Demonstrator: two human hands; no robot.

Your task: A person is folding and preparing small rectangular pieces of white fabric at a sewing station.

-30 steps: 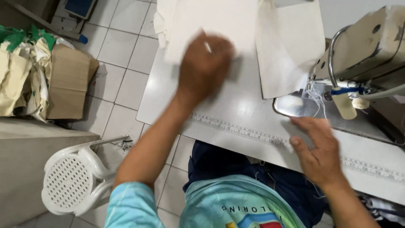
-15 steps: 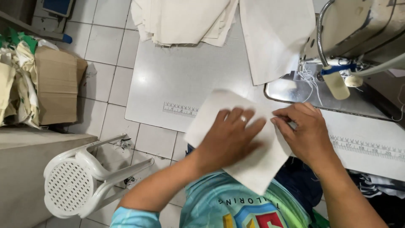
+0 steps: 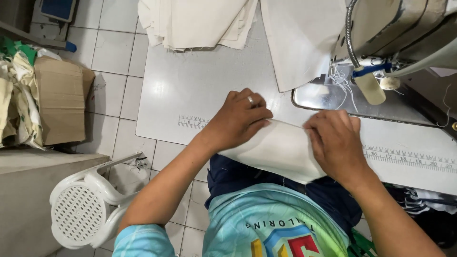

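A folded piece of cream fabric (image 3: 276, 150) lies at the near edge of the white sewing table (image 3: 200, 95), partly hanging over my lap. My left hand (image 3: 238, 119), a ring on one finger, pinches its upper left edge. My right hand (image 3: 335, 143) grips the fold at the right. Both hands hold the cloth along its top crease, just in front of the sewing machine's metal plate (image 3: 323, 97).
A stack of cream fabric pieces (image 3: 195, 21) lies at the table's far edge, another sheet (image 3: 300, 43) beside the sewing machine (image 3: 400, 33). A white plastic chair (image 3: 85, 204) and a cardboard box (image 3: 59, 100) with scraps stand on the tiled floor at left.
My left hand pulled a fabric piece from the far stack to the near edge; both hands then folded it and now pinch along the crease.
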